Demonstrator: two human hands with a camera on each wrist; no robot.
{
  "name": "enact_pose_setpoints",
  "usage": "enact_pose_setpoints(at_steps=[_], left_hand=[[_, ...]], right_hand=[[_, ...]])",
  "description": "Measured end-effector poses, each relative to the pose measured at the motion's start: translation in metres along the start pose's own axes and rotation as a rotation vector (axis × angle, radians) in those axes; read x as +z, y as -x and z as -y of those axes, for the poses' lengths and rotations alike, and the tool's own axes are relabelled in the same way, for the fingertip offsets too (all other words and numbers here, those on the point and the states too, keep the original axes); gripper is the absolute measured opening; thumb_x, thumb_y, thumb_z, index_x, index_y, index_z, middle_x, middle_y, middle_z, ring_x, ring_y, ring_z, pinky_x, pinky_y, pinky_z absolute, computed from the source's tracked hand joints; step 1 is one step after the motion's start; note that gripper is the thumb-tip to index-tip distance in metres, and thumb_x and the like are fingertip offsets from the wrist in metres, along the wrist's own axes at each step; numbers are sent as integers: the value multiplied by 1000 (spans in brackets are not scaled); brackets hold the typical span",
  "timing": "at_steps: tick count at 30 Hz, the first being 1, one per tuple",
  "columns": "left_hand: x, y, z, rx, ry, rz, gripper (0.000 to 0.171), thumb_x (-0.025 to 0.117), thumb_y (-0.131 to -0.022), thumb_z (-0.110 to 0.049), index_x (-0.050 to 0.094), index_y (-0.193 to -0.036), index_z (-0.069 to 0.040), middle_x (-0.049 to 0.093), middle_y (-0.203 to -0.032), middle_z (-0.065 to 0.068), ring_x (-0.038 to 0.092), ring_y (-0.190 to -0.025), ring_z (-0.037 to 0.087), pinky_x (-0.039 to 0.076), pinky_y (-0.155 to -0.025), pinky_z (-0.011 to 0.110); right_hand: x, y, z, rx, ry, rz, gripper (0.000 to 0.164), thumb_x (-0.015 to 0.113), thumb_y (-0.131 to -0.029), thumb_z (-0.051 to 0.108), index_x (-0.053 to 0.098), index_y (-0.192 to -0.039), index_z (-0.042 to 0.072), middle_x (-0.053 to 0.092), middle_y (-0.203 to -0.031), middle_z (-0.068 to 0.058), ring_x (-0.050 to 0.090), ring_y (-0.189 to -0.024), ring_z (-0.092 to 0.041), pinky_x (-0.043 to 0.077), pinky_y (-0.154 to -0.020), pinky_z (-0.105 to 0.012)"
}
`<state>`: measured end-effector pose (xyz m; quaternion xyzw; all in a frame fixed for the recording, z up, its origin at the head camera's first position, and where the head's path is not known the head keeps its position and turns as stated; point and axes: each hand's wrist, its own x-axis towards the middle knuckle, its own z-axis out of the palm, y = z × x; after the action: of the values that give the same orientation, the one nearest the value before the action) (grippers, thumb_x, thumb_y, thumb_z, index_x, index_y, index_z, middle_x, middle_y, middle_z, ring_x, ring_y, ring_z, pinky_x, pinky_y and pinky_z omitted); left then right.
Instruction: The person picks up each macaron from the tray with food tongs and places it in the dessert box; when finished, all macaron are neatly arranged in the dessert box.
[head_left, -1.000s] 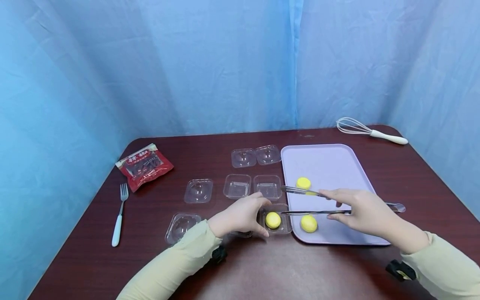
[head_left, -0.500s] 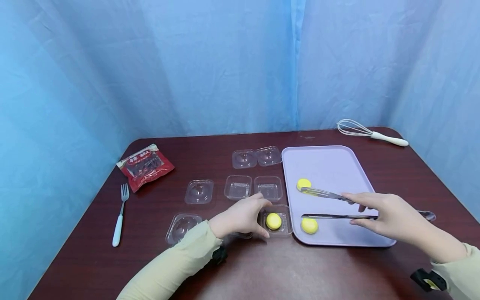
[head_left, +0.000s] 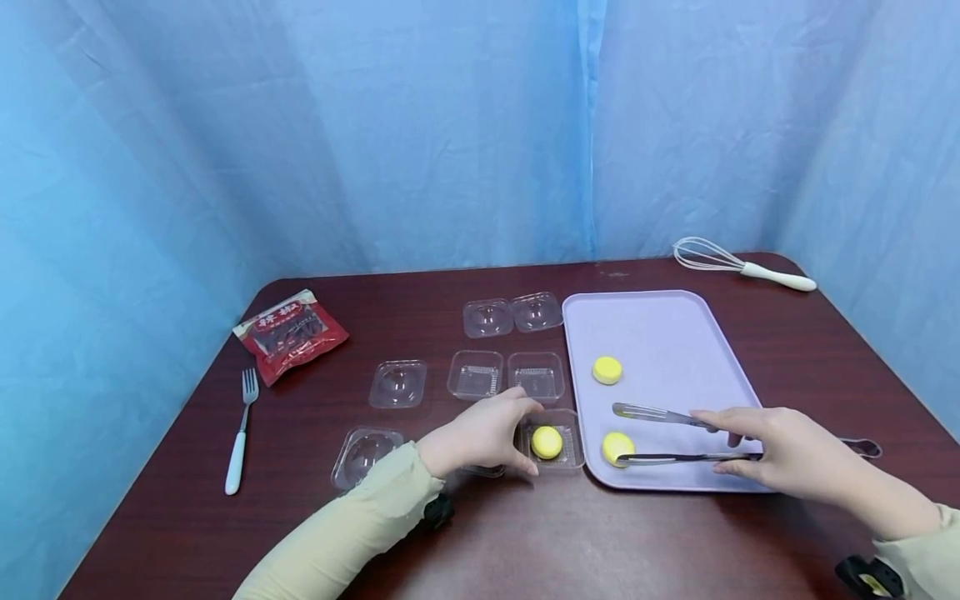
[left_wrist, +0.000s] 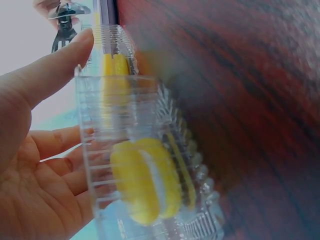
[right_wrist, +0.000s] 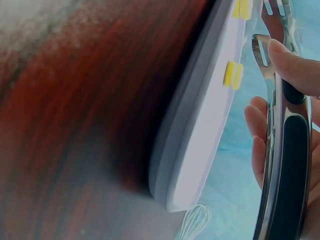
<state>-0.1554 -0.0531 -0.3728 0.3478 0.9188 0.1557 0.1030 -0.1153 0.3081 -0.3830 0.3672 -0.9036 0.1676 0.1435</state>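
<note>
My left hand (head_left: 483, 429) holds the left side of a clear plastic container (head_left: 573, 433), thumb at its near corner and fingers at its far one. A yellow macaron (head_left: 547, 442) sits inside. Under that hand, mostly hidden in the head view, is another clear container (left_wrist: 150, 82) with a yellow macaron (left_wrist: 145, 180). My right hand (head_left: 780, 446) grips metal tongs (head_left: 675, 457) over the lilac tray (head_left: 667, 333), their arms spread apart. The lower tip overlaps the nearer macaron (head_left: 617, 447) in the head view; contact cannot be told. Farther back lies one more macaron (head_left: 607, 370).
Two clear containers (head_left: 477, 375) stand behind my left hand. Several clear lids (head_left: 397, 383) lie left and behind. A red food packet (head_left: 291, 333) and a fork (head_left: 238, 433) are at the left; a whisk (head_left: 742, 267) lies back right.
My right hand has drawn the tongs right, off the filled container, then nearer to me, so their tips stand by the front macaron on the tray. My left hand has stayed put.
</note>
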Motion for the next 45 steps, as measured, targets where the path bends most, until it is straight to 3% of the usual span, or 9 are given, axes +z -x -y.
enact_pose_setpoints(at_steps=[5,13,18,23,27,36,39,45], left_hand=[[0,2,-1,9,-16,3,73,87,-65,-36,58,-124,-3,57,-108,4,57,-92,10,47,-88,21],[1,4,0,12,-41,11,74,84,-68,-37,56,-128,-5,56,-113,3,58,-95,11,47,-89,22],[0,4,0,10,-54,29,75,81,-72,-38,53,-133,-5,56,-120,4,58,-104,13,47,-92,23],[-2,6,-1,24,-79,37,77,80,-74,-38,49,-136,-5,54,-131,6,54,-118,16,42,-101,26],[-5,7,-1,32,-64,35,81,80,-73,-39,47,-138,-4,52,-137,8,49,-126,18,38,-106,27],[-23,12,12,9,-24,-92,74,76,-78,-39,47,-138,-6,56,-131,8,54,-120,21,44,-101,36],[-29,13,20,15,-37,-128,70,76,-79,-36,49,-136,-4,57,-128,10,55,-117,23,45,-100,38],[-44,12,43,3,-40,-150,67,77,-79,-30,50,-134,-1,53,-134,13,49,-126,26,39,-106,38]], right_hand=[[3,-1,0,25,6,53,61,88,-57,17,68,-114,12,68,-89,7,48,-68,7,34,-55,-9],[4,-5,0,79,29,159,56,85,-65,25,67,-117,13,70,-95,3,48,-70,8,42,-56,-19],[4,-7,-1,67,53,158,53,85,-66,26,69,-115,15,71,-95,5,60,-78,4,49,-61,-22],[6,-8,0,74,35,119,50,86,-63,18,72,-111,14,73,-90,4,58,-73,7,40,-57,-12],[6,-10,3,103,34,106,48,86,-61,14,73,-108,15,73,-88,3,55,-70,9,36,-54,-14],[5,-12,5,135,39,117,47,85,-62,12,73,-107,13,74,-88,0,52,-67,10,35,-54,-16],[6,-13,5,136,43,120,46,85,-62,13,74,-107,13,74,-88,1,54,-69,9,35,-54,-16],[7,-12,6,130,40,113,46,85,-62,13,74,-106,13,73,-87,2,56,-70,9,37,-53,-17]])
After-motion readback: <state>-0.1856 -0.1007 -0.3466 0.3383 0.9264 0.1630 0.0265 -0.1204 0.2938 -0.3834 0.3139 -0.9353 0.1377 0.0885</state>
